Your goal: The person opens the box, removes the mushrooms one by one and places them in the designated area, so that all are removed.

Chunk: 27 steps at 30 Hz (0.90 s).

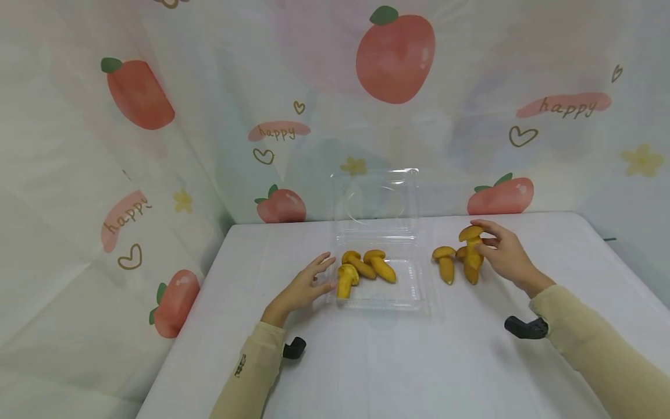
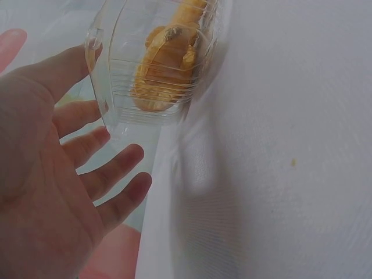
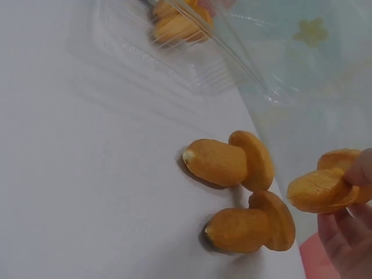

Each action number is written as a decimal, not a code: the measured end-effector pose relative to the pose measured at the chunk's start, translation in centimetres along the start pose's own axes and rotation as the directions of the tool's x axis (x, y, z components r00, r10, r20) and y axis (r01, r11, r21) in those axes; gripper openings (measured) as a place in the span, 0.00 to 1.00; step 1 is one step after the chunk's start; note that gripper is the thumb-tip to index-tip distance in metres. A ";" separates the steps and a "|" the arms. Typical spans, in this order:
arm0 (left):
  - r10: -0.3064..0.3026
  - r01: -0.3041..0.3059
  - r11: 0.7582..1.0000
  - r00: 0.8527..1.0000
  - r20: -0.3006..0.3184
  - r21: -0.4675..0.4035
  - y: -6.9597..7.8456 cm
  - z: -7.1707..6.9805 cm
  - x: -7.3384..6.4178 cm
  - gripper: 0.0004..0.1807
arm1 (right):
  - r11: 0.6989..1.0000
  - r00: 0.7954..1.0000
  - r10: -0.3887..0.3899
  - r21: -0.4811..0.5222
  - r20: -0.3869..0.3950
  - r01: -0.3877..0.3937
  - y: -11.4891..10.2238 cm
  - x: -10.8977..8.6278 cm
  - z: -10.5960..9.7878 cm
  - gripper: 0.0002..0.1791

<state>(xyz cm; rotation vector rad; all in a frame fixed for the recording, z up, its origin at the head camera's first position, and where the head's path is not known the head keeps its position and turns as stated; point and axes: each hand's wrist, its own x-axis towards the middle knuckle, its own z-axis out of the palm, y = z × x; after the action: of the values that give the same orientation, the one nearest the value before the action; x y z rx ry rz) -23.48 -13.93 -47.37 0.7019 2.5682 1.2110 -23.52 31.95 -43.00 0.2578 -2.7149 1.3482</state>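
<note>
My right hand (image 1: pixel 505 250) pinches a yellow-brown mushroom (image 1: pixel 472 249) by thumb and fingers, cap up and stem down. In the right wrist view this held mushroom (image 3: pixel 317 190) is apart from two others. Of those two, one mushroom (image 1: pixel 446 269) lies in plain sight on the table; the other (image 1: pixel 460 253) is partly hidden behind the held one. At the left wall of a clear plastic box (image 1: pixel 409 288) is my left hand (image 1: pixel 302 286), fingers spread, fingertips right at the rim. Three mushrooms (image 1: pixel 382 267) lie inside the box, toward its left and middle.
The box's hinged lid (image 1: pixel 376 203) stands raised at the back, near a printed curtain (image 1: pixel 324 70). White cloth covers the table (image 1: pixel 398 361). Dark wrist-camera mounts (image 1: pixel 526 327) stick out from both sleeves.
</note>
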 end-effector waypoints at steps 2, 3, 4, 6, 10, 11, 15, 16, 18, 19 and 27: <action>-0.001 0.001 1.000 1.000 0.001 -0.002 0.0 0.0 0.0 0.38 | 1.000 1.000 0.002 0.001 -0.007 -0.002 0.3 -0.1 -0.2 0.30; -0.001 0.001 1.000 1.000 0.001 -0.003 0.0 0.0 0.0 0.38 | 1.000 1.000 0.003 -0.002 -0.011 -0.004 0.5 -0.1 -0.3 0.30; -0.001 0.001 1.000 1.000 0.002 -0.004 0.0 0.0 0.0 0.38 | 1.000 1.000 0.006 -0.005 -0.013 -0.006 0.6 -0.2 -0.3 0.30; 0.002 -0.002 1.000 1.000 0.002 -0.006 0.0 0.0 0.0 0.38 | 1.000 1.000 0.014 -0.011 -0.015 -0.014 0.8 -0.3 -0.4 0.29; 0.006 -0.006 1.000 1.000 0.003 -0.005 0.0 0.0 0.0 0.37 | 1.000 1.000 0.021 -0.014 -0.014 -0.022 1.4 -0.4 -0.6 0.29; 0.006 -0.006 1.000 1.000 0.002 -0.004 0.0 0.0 0.0 0.37 | 1.000 1.000 0.025 -0.013 -0.013 -0.026 1.5 -0.4 -0.7 0.29; 0.002 -0.002 1.000 1.000 0.000 -0.006 -0.1 0.1 0.0 0.37 | 0.999 0.999 0.046 -0.028 -0.011 -0.046 2.3 -0.5 -0.9 0.29; 0.001 -0.001 1.000 1.000 0.000 -0.007 -0.1 0.1 0.0 0.37 | 0.998 0.999 0.052 -0.032 -0.011 -0.053 2.4 -0.5 -1.0 0.29; 0.001 -0.001 1.000 1.000 -0.001 -0.007 -0.1 0.1 0.0 0.37 | 0.998 0.998 0.057 -0.032 -0.014 -0.058 2.8 -0.5 -1.1 0.29; 0.001 -0.001 1.000 1.000 -0.002 -0.008 -0.1 0.1 0.0 0.37 | 0.998 0.998 0.061 -0.030 -0.015 -0.061 2.9 -0.6 -1.2 0.29; 0.014 -0.013 1.000 1.000 0.002 -0.008 -0.1 0.0 0.0 0.37 | 0.995 0.995 0.096 -0.031 -0.011 -0.096 4.0 -0.7 -1.8 0.30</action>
<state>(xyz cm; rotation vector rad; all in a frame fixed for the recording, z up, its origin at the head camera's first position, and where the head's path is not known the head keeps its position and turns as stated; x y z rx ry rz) -23.50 -13.97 -47.44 0.7196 2.5600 1.2229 -23.56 35.89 -45.15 0.1196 -2.7708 1.3255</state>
